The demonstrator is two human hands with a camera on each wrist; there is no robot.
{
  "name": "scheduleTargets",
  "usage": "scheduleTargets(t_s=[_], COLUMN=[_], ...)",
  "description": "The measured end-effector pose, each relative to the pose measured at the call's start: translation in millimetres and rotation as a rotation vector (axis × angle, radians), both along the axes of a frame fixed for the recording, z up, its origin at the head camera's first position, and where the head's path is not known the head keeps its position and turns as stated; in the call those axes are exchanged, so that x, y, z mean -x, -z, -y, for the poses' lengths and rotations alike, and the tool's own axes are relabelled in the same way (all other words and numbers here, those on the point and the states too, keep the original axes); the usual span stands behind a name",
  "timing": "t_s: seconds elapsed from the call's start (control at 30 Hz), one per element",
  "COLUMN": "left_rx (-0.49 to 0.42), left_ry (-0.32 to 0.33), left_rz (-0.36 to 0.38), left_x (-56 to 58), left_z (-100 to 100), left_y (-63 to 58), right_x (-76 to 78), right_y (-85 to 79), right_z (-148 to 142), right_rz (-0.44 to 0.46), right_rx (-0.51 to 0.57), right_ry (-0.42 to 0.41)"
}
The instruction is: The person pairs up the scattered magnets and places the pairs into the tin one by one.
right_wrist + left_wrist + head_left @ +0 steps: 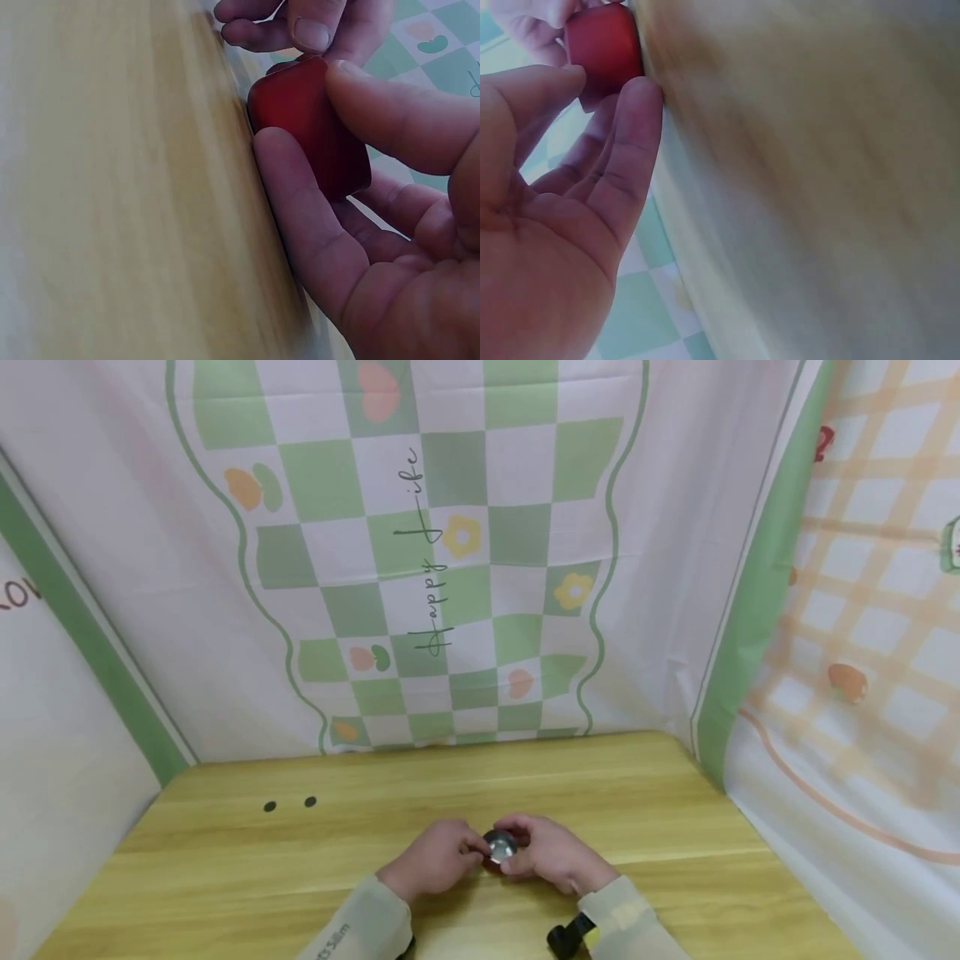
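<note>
A small round red cup-like container [604, 46] stands on the wooden table, a shiny silvery face [501, 846] turned up in the head view. My left hand [442, 857] grips its left side, thumb and fingertips against the red wall. My right hand [551, 852] holds the opposite side. In the right wrist view, the thumb and index finger of that hand lie on the red wall [296, 101]. Whether anything is inside, I cannot tell.
Two small black discs [270, 807] [311, 802] lie toward the back left of the wooden table [645, 793]. Behind it hangs a cloth with green and white checks [517, 535]; another patterned cloth [862, 610] hangs at the right. A black and yellow device [567, 937] is at my right wrist.
</note>
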State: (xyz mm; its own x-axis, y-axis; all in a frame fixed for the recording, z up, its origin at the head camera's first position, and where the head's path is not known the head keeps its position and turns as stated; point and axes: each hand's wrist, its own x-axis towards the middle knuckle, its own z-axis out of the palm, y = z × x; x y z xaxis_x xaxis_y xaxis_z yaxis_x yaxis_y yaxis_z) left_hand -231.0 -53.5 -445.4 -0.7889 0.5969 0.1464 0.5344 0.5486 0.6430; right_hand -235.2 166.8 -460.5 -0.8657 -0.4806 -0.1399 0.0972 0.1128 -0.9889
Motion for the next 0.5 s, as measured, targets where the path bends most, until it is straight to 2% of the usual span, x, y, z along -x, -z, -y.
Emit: scheduleTargets(t_s=[0.23,0.4,0.5], left_rx=[0.078,0.049,0.011], left_ry=[0.023,0.015,0.003], left_rz=[-0.04,0.012,0.094], left_x=[-1.2,-0.9,-3.3], left_z=[-2.6,0.3,6.0], left_y=[-4.1,-2.0,-3.8], right_x=[0.4,1.0,0.5], right_y=[-0.2,-1.1,-1.8], right_z=[1.1,0.5,-0.2], right_rz=[0.02,0.016,0.008], right_rx=[0.011,-0.01,-0.029], right_ry=[-0.002,0.003,0.006])
